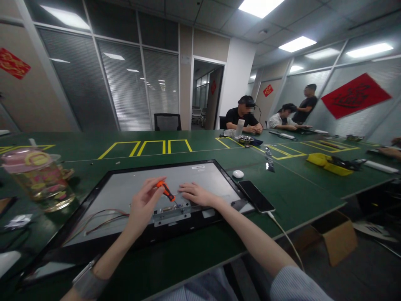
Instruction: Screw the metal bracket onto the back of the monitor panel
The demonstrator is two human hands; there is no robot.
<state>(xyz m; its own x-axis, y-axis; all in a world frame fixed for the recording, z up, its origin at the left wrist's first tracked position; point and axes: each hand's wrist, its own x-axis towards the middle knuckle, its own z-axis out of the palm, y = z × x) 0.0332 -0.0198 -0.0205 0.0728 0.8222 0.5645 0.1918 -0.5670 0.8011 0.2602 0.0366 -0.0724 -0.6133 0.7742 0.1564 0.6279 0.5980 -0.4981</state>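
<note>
A flat display panel with a black frame and grey back lies before me on the green table. My left hand grips the orange-and-black handle of a screwdriver. The screwdriver is tilted, its tip down at a metal bracket near the panel's front edge. On the grey back, just right of the screwdriver, rests my right hand, fingers stretched out and palm down. Thin wires run from the bracket's left across the panel.
A pink-lidded drink bottle stands at the left. Right of the panel lie a white earbud case and a phone with a cable. Yellow trays sit farther right. Several people are across the table.
</note>
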